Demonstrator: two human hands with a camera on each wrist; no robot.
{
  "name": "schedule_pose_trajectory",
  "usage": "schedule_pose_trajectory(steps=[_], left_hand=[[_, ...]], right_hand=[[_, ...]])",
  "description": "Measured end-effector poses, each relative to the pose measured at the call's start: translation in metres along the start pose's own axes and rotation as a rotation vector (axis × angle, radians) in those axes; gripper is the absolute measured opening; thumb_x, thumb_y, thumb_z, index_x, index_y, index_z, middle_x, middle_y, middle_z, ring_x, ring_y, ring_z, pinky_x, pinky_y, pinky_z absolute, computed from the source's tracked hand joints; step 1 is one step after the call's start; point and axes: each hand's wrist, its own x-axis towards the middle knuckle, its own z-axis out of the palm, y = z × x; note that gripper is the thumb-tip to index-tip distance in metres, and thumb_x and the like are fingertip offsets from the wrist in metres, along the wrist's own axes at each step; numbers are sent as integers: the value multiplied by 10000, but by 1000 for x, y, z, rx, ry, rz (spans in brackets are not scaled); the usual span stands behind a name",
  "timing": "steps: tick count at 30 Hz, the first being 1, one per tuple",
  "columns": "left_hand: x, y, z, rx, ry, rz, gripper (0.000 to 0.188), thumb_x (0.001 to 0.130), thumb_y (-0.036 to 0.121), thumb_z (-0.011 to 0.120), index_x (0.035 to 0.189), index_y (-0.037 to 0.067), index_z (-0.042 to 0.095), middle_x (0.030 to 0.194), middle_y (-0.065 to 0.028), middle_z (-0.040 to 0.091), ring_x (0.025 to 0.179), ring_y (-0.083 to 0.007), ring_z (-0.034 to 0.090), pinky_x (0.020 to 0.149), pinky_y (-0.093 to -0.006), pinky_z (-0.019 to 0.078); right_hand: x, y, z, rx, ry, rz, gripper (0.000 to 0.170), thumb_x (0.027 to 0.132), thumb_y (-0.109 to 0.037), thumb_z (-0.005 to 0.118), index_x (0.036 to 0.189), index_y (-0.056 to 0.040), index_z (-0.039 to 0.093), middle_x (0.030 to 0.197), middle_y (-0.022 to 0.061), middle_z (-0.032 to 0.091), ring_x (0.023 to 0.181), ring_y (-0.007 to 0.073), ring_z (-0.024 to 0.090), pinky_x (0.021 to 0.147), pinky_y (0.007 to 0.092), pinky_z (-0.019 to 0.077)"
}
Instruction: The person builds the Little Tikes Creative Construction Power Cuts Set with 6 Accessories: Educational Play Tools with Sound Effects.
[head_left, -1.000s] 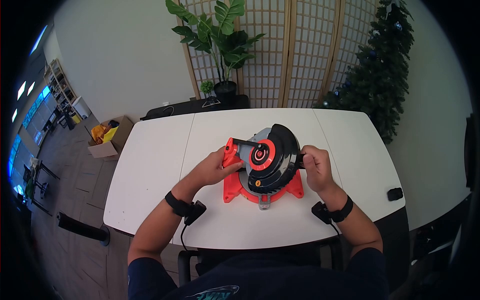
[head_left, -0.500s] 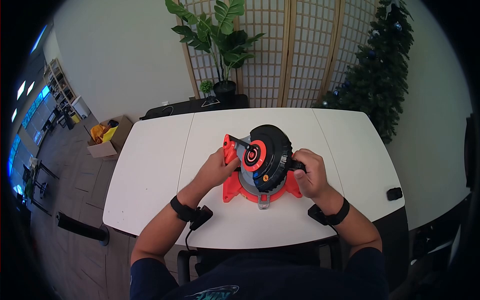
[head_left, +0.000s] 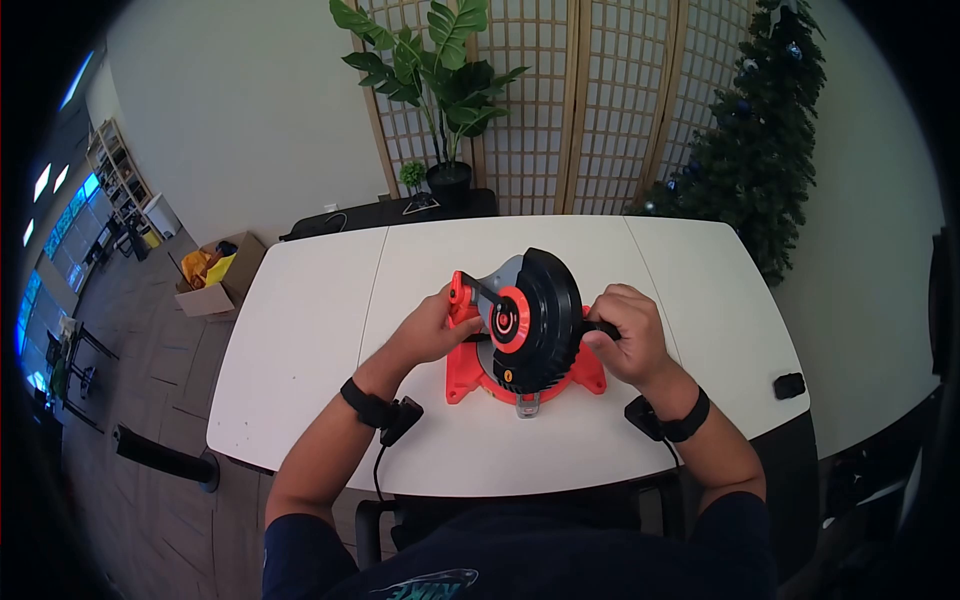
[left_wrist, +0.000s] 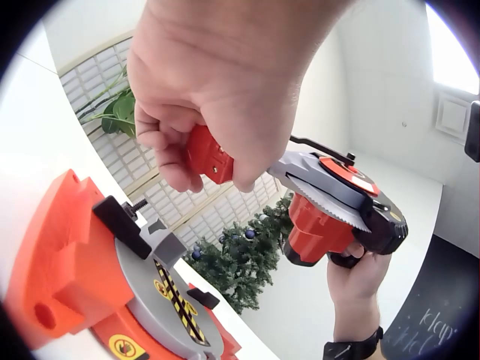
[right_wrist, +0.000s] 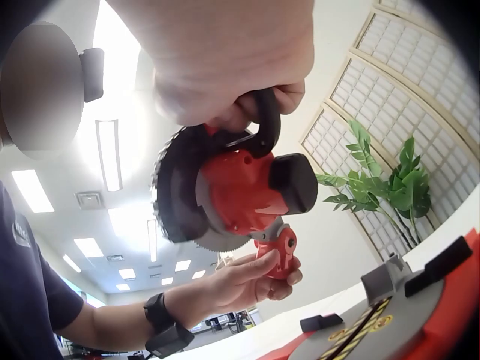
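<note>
A red, grey and black toy miter saw stands on the white table, its red base (head_left: pixel 463 377) flat and its black blade guard (head_left: pixel 548 320) raised above. My left hand (head_left: pixel 430 328) grips the red rear pivot part (left_wrist: pixel 211 155) on the saw's left side. My right hand (head_left: pixel 630 335) curls round the black handle (right_wrist: pixel 267 120) at the saw head's right. The toothed grey blade (left_wrist: pixel 328 201) shows beneath the guard, beside the red motor housing (right_wrist: pixel 244 191). Below the raised head lies the grey round plate (left_wrist: pixel 161 300) with a striped yellow-black slot.
On the white table (head_left: pixel 300 340), a small black object (head_left: pixel 789 388) lies at the right edge. Behind stand a potted plant (head_left: pixel 450 180), a lattice screen (head_left: pixel 625 110) and a decorated tree (head_left: pixel 750 150). An open cardboard box (head_left: pixel 240 275) sits on the floor at left.
The saw head first swung left, then shifted slightly back right and turned, with my right hand following on its handle. My left hand keeps its grip with little movement. The base stays in place.
</note>
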Motion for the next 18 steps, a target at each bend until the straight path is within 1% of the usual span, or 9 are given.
schedule_pose_trajectory(steps=[3, 6, 8, 9, 11, 12, 14, 16, 18], left_hand=[[1, 3, -2, -37, -42, 50, 436, 899, 236, 736, 1217, 1, 553, 1073, -168, 713, 1029, -275, 694, 903, -379, 523], [4, 5, -1, -96, -59, -17, 462, 855, 268, 795, 1191, 19, 598, 1081, -163, 707, 1027, -280, 687, 905, -375, 519], [8, 3, -1, 145, -19, 157, 482, 804, 317, 845, 1139, 29, 651, 1071, -138, 709, 1006, -264, 682, 891, -365, 521], [8, 3, 0, 144, -21, 157, 482, 804, 317, 845, 1139, 29, 651, 1071, -138, 709, 1006, -264, 682, 891, -365, 521], [7, 5, 2, 215, 97, 103, 522, 752, 361, 880, 1105, 32, 680, 1055, -115, 713, 1000, -242, 675, 878, -357, 520], [8, 4, 2, 215, 97, 104, 522, 752, 361, 880, 1105, 32, 680, 1055, -115, 713, 1000, -242, 675, 878, -357, 520], [11, 1, 1, 76, 56, 37, 609, 711, 403, 900, 1139, 33, 675, 1051, -107, 716, 994, -228, 671, 874, -354, 517], [15, 0, 1, 52, 56, 49, 602, 726, 388, 892, 1158, 32, 671, 1057, -109, 717, 998, -228, 673, 882, -354, 515], [20, -1, 1, 27, 55, 61, 595, 741, 373, 884, 1177, 31, 667, 1063, -111, 718, 1003, -227, 675, 890, -353, 512]], right_hand=[[5, -1, -5, -42, -23, -40, 565, 856, -562, 693, 647, -71, 508, 575, 61, 497, 547, 244, 480, 577, 363, 398], [10, 1, -7, -51, -22, -5, 559, 830, -557, 718, 642, -68, 523, 567, 57, 504, 558, 239, 487, 581, 359, 402], [15, 2, -11, -55, -20, 37, 535, 837, -524, 729, 648, -61, 539, 564, 57, 510, 562, 235, 488, 576, 353, 402], [17, 3, -13, -59, -19, 79, 512, 844, -491, 740, 653, -53, 556, 562, 57, 515, 566, 231, 488, 571, 348, 402], [20, 11, -12, -44, 14, 135, 491, 855, -468, 739, 665, -47, 575, 562, 60, 520, 566, 226, 483, 565, 343, 401], [22, 14, -13, -28, 46, 190, 470, 865, -446, 739, 678, -40, 594, 562, 64, 526, 566, 221, 478, 560, 338, 400], [29, 21, -15, -8, 49, 179, 458, 889, -417, 728, 696, -20, 607, 572, 74, 530, 572, 216, 485, 552, 335, 397], [34, 29, -14, 76, 59, 302, 467, 902, -410, 721, 706, 0, 613, 579, 84, 531, 577, 215, 494, 555, 338, 396], [42, 24, -17, 103, 39, 332, 467, 907, -398, 720, 713, 13, 614, 581, 91, 528, 579, 220, 501, 555, 339, 395]])
